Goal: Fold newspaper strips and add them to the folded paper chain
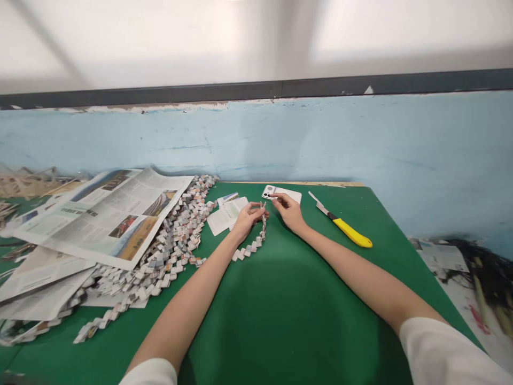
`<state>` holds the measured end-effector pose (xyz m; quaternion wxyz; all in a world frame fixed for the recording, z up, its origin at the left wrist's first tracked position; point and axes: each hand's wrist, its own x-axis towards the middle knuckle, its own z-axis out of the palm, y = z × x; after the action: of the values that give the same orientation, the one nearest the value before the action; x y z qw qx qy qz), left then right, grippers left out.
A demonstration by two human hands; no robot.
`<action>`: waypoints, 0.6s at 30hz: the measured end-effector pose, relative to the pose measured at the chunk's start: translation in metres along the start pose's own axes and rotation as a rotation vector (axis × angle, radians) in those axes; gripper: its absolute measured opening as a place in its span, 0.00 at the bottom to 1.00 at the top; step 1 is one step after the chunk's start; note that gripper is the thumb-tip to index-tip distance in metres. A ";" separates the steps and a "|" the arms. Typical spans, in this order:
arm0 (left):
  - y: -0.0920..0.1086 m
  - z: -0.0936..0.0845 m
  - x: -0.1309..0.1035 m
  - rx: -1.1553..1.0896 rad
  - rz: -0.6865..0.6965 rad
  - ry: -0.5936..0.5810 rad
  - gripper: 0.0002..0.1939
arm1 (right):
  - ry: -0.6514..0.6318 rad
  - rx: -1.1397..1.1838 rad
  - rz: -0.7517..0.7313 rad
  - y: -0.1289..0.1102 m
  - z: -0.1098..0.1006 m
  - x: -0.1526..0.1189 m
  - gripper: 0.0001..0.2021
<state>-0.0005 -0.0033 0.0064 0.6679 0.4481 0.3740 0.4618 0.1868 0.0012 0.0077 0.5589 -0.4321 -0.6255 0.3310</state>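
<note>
A zigzag chain of folded paper (249, 249) hangs from my left hand (249, 218), whose fingers are closed on its upper end. The rest of this chain curves down and left over the green table, passing behind my left forearm. Just to the right, my right hand (289, 210) has its thumb and index finger close together near the chain's tip; whatever may be between them is too small to make out. Behind my right hand lies a white phone (295, 195), its camera side up. Small cut paper pieces (219, 220) lie left of my left hand.
Newspaper sheets (108, 214) cover a big heap of folded paper chain (180, 235) on the left. A yellow-handled knife (352, 233) lies at the right of the green table (296, 321). A light blue wall (256, 139) rises behind, and papers lie beyond the right edge.
</note>
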 end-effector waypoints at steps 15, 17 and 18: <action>0.004 0.001 -0.002 -0.020 0.003 -0.040 0.31 | -0.028 -0.059 -0.066 0.002 0.000 -0.005 0.14; 0.004 0.001 -0.002 -0.016 0.001 -0.041 0.30 | -0.034 -0.072 -0.069 0.003 0.000 -0.005 0.14; 0.004 0.001 -0.003 -0.015 0.001 -0.042 0.30 | -0.037 -0.078 -0.070 0.003 0.000 -0.005 0.14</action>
<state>-0.0020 -0.0051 0.0109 0.6788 0.4529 0.3562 0.4552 0.1875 -0.0020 0.0026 0.5411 -0.4252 -0.6632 0.2943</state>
